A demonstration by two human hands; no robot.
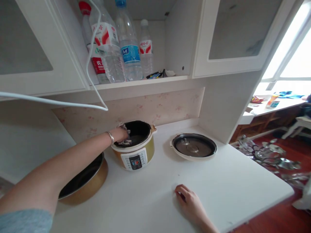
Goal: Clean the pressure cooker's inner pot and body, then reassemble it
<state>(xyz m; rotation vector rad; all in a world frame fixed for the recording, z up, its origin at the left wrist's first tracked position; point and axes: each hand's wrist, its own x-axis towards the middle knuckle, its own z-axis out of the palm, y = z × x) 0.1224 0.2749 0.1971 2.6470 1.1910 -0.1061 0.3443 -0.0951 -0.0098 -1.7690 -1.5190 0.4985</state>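
In our left hand (120, 134) we grasp a cloth (126, 141) inside the rice cooker (150, 149), left of centre, our grip half hidden; our right hand (190, 201) rests released on the worktop (145, 200), bottom centre-right. Our forearm (60, 165) partly covers the lower-left pan (97, 181).

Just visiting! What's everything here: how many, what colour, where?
Long counter: 1, white, foreground
Wall cupboard: 1, white, above
Plastic bottles: 4, clear, in cupboard
Small bits: several, mixed, beside bottles
Thin cable: 1, white, before cupboard
Round electric cooker: 1, green and white, centre
Floral panel: 1, pinkish, behind cooker
Round cooker lid: 1, white-rimmed, right of cooker
Round pan: 1, gold, left of cooker
Shiny objects: several, silvery, on red floor
Window: 1, white, right
Crumpled cloth: 1, greyish, in cooker
Left hand: 1, holding cloth
Right hand: 1, resting on counter
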